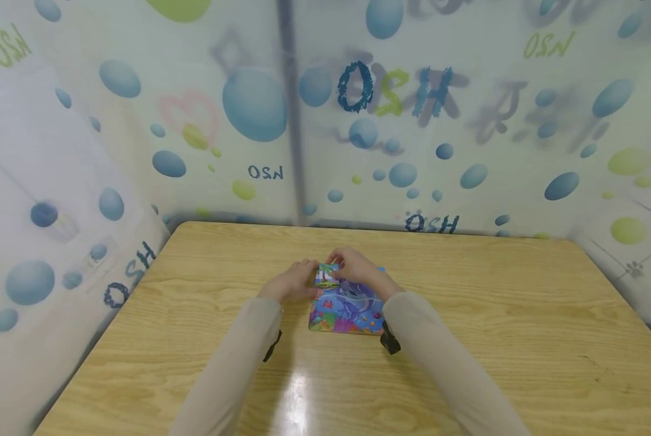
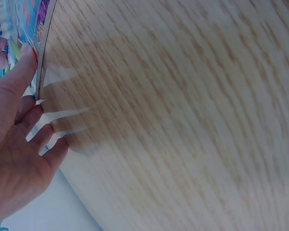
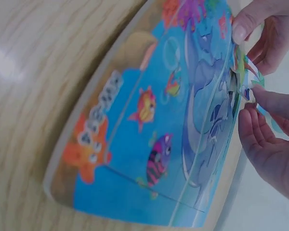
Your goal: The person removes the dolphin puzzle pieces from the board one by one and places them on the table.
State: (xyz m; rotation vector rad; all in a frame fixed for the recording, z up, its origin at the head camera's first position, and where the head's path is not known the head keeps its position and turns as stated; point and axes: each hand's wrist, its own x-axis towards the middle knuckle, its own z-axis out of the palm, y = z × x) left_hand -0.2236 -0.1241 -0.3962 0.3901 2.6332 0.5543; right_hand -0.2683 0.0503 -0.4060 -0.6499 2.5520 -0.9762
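Observation:
A jigsaw puzzle board with a bright undersea picture lies on the wooden table. My right hand reaches across its top and pinches a puzzle piece with a palm tree on it, at the board's upper left corner. In the right wrist view, the thumb and fingers of that hand hold the piece tilted up from the board. My left hand holds the board's left edge. Its thumb lies on the board's face and its other fingers sit along the side, as the left wrist view shows of this hand.
The wooden table extends to both sides of the board. Behind it hangs a pale curtain printed with blue and green spots and lettering. Dark straps show at both wrists.

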